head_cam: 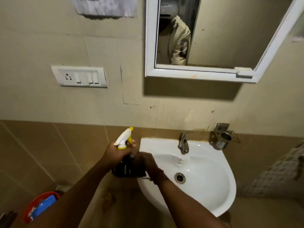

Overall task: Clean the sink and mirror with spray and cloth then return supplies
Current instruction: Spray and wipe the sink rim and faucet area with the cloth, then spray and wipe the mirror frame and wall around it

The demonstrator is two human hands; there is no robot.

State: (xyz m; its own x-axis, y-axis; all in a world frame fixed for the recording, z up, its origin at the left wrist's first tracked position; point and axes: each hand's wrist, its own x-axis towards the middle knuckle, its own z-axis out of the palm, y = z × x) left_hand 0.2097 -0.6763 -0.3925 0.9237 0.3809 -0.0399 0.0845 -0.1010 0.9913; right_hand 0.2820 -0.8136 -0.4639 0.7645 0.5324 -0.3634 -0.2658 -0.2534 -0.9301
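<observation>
The left hand [116, 152] clasps the spray bottle [124, 159] at its neck. The right hand [145, 162] wraps its dark body, fingers hidden. Both hover at the sink [218, 186] rim's left edge.

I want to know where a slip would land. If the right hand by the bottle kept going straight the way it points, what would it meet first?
The right hand points up-left at the spray bottle, which it seems to touch already; beyond is the left hand.

Dark spray bottle [125, 168] upright, beside white sink [213, 186], below mirror [213, 30]
</observation>
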